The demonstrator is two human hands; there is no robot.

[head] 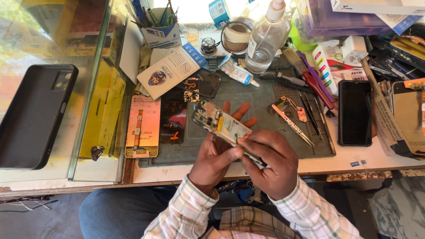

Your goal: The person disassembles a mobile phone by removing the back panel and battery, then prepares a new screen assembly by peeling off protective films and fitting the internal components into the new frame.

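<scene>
Opened phone [220, 124], back cover off, sits in the left hand [215, 155], held up above the worktop [380, 156] w/ its camera end tilted up and away to the left. Left fingers [244, 109] spread behind and under it, tips poking out past its far edge; thumb curls up along the near side. Inside shows a yellow-white panel and metal parts at the camera end.

Right hand [270, 161] lies over the phone's lower end, fingers closed, thumb and forefinger pinched together at the near edge of the phone. Whether a small tool or part sits in the pinch, can't tell – too small.

Beyond the fingertips: dark green work mat [248, 99] w/ tweezers [293, 125] just right of the fingers, a small gold-coloured part [295, 107] beside them, thin picks and a red-handled brush [307, 73] further right. Clear bottle [264, 40] w/ white cap and a roll of tape [235, 36] stand far past the fingers. Small tube [237, 71] lies near the bottle's base.

Left of the fingers: pink phone screen panel [142, 126] w/ flex strip, a dark packet [173, 120] beside it, a white-blue packet [170, 70] above. Far left, black phone case [36, 116] rests on a glass counter top [95, 66]. Right of the fingers, well apart, black phone [355, 113] lies face up on the worktop.

Plaid sleeves [190, 212] cover both wrists.
</scene>
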